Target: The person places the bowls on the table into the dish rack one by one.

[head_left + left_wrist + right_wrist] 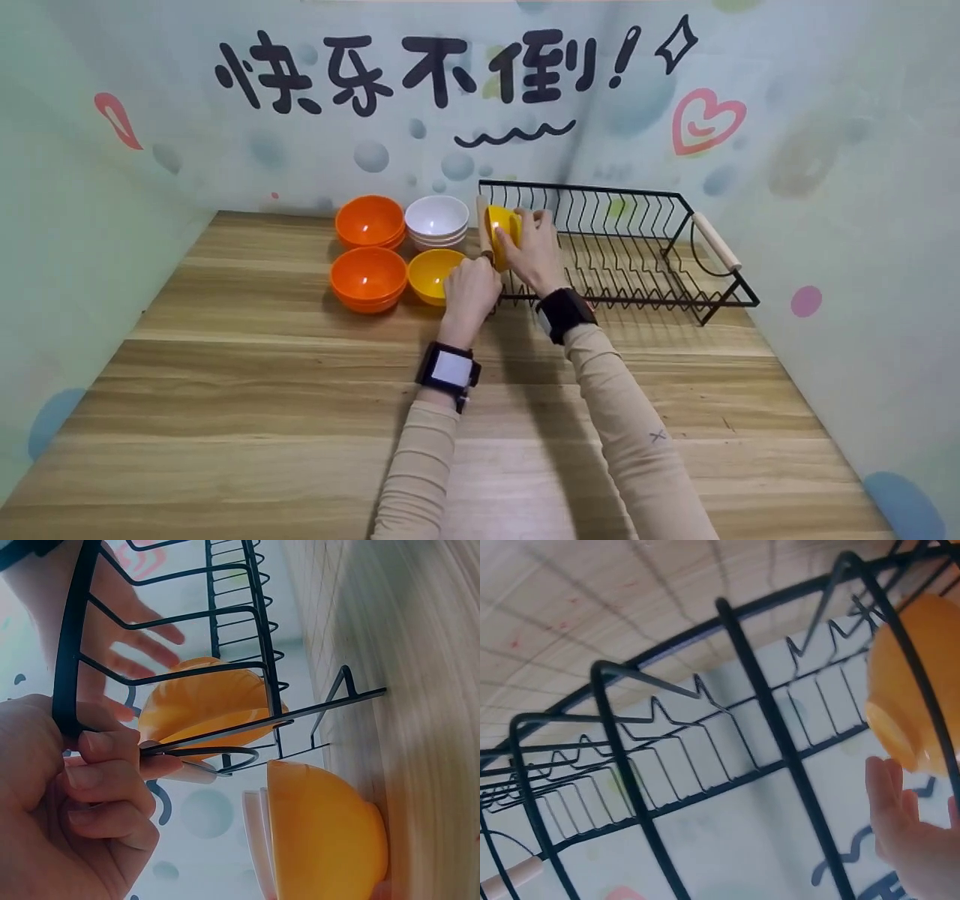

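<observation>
A black wire dish rack [600, 190] with pale wooden handles stands towards the back of the table. My left hand [472, 289] grips its front left corner, fingers curled round the frame in the left wrist view. Inside the rack's left end a yellow bowl [504, 216] stands on its side, its opening facing left. My right hand [538, 251] holds this bowl, thumb across its near side and fingers at the far side. In the right wrist view, fingertips [875, 769] are right at the bowl's foot. Another yellow bowl [429, 279] sits upright beside my left hand, partly hidden by it.
Left of the rack are a white bowl stack [436, 214] and two orange bowl stacks, one at the back [370, 221] and one nearer [367, 277]. A printed backdrop [300, 165] rises behind the wooden table [262, 390]. The rack's right handle [716, 241] slants outward.
</observation>
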Demonstrator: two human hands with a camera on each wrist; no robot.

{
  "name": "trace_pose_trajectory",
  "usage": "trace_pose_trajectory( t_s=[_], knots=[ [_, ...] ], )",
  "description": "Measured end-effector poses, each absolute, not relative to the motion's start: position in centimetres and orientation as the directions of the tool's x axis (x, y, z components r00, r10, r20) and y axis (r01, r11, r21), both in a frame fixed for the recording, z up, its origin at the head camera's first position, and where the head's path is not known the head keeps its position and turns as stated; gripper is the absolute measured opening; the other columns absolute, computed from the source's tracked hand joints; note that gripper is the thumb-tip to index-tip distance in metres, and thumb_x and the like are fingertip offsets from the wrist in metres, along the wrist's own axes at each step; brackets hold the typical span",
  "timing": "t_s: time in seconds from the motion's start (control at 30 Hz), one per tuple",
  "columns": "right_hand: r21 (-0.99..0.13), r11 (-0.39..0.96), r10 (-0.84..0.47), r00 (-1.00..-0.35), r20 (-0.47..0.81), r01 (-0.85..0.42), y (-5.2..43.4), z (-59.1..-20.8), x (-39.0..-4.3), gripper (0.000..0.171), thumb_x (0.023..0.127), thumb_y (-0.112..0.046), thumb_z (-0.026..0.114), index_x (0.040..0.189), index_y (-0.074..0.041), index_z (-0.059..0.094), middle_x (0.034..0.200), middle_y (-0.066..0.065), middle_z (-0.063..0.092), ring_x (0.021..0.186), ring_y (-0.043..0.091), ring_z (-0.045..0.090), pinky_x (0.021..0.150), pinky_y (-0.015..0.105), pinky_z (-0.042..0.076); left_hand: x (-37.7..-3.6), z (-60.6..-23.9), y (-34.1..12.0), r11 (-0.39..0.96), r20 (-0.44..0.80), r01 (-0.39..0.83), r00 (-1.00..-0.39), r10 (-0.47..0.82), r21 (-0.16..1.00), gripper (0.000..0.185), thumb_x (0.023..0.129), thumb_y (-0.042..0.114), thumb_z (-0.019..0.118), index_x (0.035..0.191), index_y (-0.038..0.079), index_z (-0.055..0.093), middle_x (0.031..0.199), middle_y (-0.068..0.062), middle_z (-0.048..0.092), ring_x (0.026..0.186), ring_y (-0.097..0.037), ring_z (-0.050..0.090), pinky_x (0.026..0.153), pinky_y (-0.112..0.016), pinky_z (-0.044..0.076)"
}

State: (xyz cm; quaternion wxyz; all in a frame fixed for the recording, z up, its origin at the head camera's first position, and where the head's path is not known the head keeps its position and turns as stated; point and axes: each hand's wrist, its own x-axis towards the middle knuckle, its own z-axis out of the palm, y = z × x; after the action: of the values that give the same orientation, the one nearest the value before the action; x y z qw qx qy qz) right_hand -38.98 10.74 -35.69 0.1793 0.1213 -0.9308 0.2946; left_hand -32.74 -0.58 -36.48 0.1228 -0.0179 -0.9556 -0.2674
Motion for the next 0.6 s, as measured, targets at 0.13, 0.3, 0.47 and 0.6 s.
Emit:
trace_pose_trajectory(
  t_s=[0.13, 0.3, 0.47, 0.6],
  knots=[
    [-0.515, 0.789, -0.092, -0.893, 0.441, -0.335, 11.6, -35.6, -38.0, 0.048, 0.095, -0.037, 0.052, 0.130, -0.005, 0.050, 0.125, 0.020, 0.045, 0.113, 0.032, 0.051, 0.094, 0.044, 0.047, -32.6, -36.6, -0.4, 0.858, 0.274, 0.114, -0.961, -0.032, 0.501, 0.026, 0.095, 0.018, 0.051, 0.098, -0.001, 0.069, 0.082, -0.014, 0.068, 0.075, -0.030, 0.066, 0.066, -0.039, 0.053],
    [-0.492, 0.810, -0.078, -0.889, 0.451, -0.320, 12.4, -36.0, -36.3, 0.045, 0.096, -0.035, 0.051, 0.128, -0.003, 0.050, 0.125, 0.022, 0.050, 0.114, 0.036, 0.051, 0.095, 0.047, 0.045, -32.7, -36.7, -0.4, 0.855, 0.271, 0.106, -0.962, -0.042, 0.508, 0.026, 0.095, 0.019, 0.053, 0.100, -0.001, 0.069, 0.084, -0.014, 0.068, 0.076, -0.029, 0.066, 0.066, -0.039, 0.053],
    [-0.415, 0.858, -0.069, -0.869, 0.489, -0.302, 13.1, -36.9, -34.8, 0.040, 0.096, -0.033, 0.052, 0.121, -0.001, 0.056, 0.115, 0.019, 0.058, 0.103, 0.035, 0.059, 0.085, 0.048, 0.049, -32.7, -36.6, -0.5, 0.851, 0.261, 0.114, -0.965, -0.028, 0.512, 0.026, 0.095, 0.021, 0.053, 0.100, 0.000, 0.068, 0.086, -0.014, 0.067, 0.077, -0.029, 0.066, 0.067, -0.039, 0.053],
    [-0.391, 0.869, -0.065, -0.854, 0.516, -0.303, 13.4, -37.5, -34.1, 0.039, 0.096, -0.035, 0.050, 0.118, -0.003, 0.057, 0.102, 0.016, 0.063, 0.090, 0.032, 0.062, 0.073, 0.044, 0.051, -32.5, -36.6, -1.4, 0.855, 0.271, 0.135, -0.962, -0.008, 0.502, 0.031, 0.095, 0.031, 0.054, 0.097, 0.004, 0.069, 0.086, -0.013, 0.067, 0.079, -0.029, 0.065, 0.067, -0.039, 0.052]
  ],
)
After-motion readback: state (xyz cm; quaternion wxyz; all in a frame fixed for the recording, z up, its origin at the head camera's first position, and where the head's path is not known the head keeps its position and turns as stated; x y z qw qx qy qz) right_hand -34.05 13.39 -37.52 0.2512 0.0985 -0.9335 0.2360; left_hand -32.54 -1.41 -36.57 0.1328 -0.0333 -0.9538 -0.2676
